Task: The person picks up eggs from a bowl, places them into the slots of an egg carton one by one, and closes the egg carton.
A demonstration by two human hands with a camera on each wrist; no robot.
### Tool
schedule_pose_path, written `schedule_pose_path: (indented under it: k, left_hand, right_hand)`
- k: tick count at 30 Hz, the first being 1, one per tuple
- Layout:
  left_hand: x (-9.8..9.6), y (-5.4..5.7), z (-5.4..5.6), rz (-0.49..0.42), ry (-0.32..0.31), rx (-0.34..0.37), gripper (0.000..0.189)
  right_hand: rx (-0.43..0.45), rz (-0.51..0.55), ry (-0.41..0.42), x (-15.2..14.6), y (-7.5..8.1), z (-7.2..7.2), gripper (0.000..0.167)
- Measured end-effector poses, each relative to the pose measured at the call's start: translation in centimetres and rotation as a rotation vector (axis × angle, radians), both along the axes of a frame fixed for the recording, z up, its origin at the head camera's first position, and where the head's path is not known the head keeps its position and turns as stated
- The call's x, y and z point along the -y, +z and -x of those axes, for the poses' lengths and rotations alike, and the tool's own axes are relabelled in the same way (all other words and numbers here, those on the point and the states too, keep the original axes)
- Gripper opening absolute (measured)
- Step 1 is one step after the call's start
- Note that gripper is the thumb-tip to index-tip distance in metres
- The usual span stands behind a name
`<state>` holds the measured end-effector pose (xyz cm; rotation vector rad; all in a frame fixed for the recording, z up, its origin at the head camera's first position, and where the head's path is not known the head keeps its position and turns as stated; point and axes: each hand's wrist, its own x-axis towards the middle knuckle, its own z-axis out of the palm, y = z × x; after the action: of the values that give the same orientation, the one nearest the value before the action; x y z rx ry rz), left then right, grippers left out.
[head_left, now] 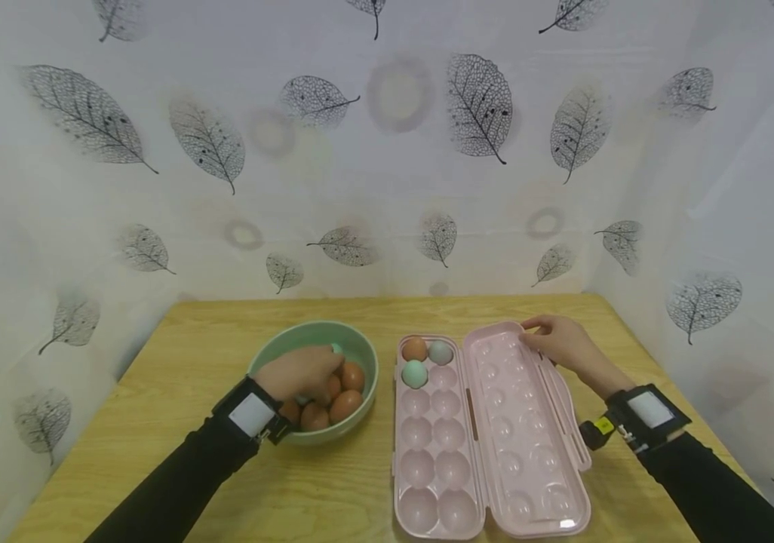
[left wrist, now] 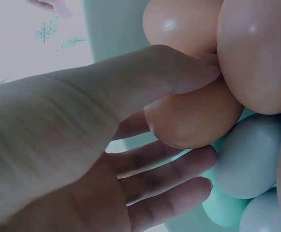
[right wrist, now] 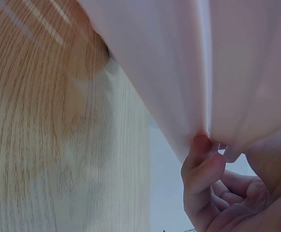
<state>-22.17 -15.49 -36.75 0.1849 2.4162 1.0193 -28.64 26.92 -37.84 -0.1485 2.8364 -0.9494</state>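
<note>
Eggs [head_left: 346, 406] with smooth shells, in brown, mint green and pale grey-blue, lie in two places before you: some in a long, pale-pink plastic egg carton [head_left: 417, 469], the others in a round, pale-green bowl [head_left: 361, 351] to the left of the carton. Three sit in the carton, all at its far end: one brown egg [head_left: 415, 348] and one pale grey-green egg [head_left: 440, 352] side by side in the first row, and one mint-green egg [head_left: 415, 374] in the left cup of the second. You have twelve cups there, in two columns of six. Inside the bowl, your left wrist view shows seven eggs, some cut off or overlapped: four brown, two grey-blue, one mint green. Your left hand [head_left: 302, 373] reaches into the bowl and holds one glossy brown egg [left wrist: 193, 125], thumb across it, fingers behind. Your right hand [head_left: 563, 343], narrowed to a pinch, grips the far end of the carton's dimpled pink lid [head_left: 519, 437], folded open to the right of the cups. Carton and bowl stand on a yellowish wood-grain surface [head_left: 176, 377]; beyond the carton hangs a white sheet [head_left: 387, 166] printed with dark leaves.
</note>
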Motion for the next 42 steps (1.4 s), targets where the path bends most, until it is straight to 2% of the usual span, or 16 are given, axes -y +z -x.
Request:
schedule_pose_path:
  k: [4, 9, 12, 19, 22, 23, 25, 29, 32, 34, 38, 42]
  left_hand:
    - [0.0, 0.2, -0.2, -0.059, 0.03, 0.037, 0.035]
    - [0.0, 0.5, -0.2, -0.073, 0.014, 0.016, 0.033]
    - [-0.1, 0.7, 0.1, -0.005, -0.045, -0.045, 0.029]
    - [-0.6, 1.5, 1.1, 0.32, -0.225, -0.248, 0.028]
    - [-1.0, 2.0, 1.3, 0.398, -0.279, -0.32, 0.024]
    - [-1.1, 2.2, 1.3, 0.406, -0.295, -0.342, 0.022]
    - [-1.5, 2.6, 1.3, 0.376, -0.287, -0.348, 0.015]
    - [-2.4, 3.5, 1.7, 0.357, -0.312, -0.385, 0.018]
    - [-3.4, 4.2, 2.4, 0.405, -0.353, -0.432, 0.027]
    - [-4.1, 4.7, 2.6, 0.422, -0.356, -0.432, 0.027]
    - [-5.6, 5.0, 3.0, 0.442, -0.377, -0.486, 0.026]
    - [-7.2, 4.6, 3.2, 0.46, -0.426, -0.608, 0.027]
  right_hand:
    - [-0.003, -0.002, -0.006, 0.0, 0.0, 0.1, 0.052]
    - [0.003, -0.001, -0.013, 0.0, 0.0, 0.1, 0.053]
    - [0.001, -0.003, -0.015, 0.0, 0.1, 0.1, 0.053]
    - [-0.013, 0.004, -0.008, 0.1, 0.2, 0.2, 0.052]
    - [-0.017, 0.01, -0.007, 0.0, 0.2, 0.2, 0.052]
    - [-0.015, 0.009, -0.007, 0.0, 0.2, 0.2, 0.052]
    - [-0.013, 0.008, -0.005, 0.0, 0.2, 0.1, 0.052]
    - [-0.01, 0.008, -0.006, 0.1, 0.2, 0.0, 0.051]
    - [-0.015, 0.009, -0.011, 0.2, 0.2, 0.0, 0.05]
    - [-0.016, 0.007, -0.016, 0.3, 0.1, 0.0, 0.05]
    - [-0.013, 0.003, -0.019, 0.3, 0.0, -0.1, 0.05]
    - [-0.019, 0.0, -0.014, 0.2, 0.0, -0.2, 0.05]
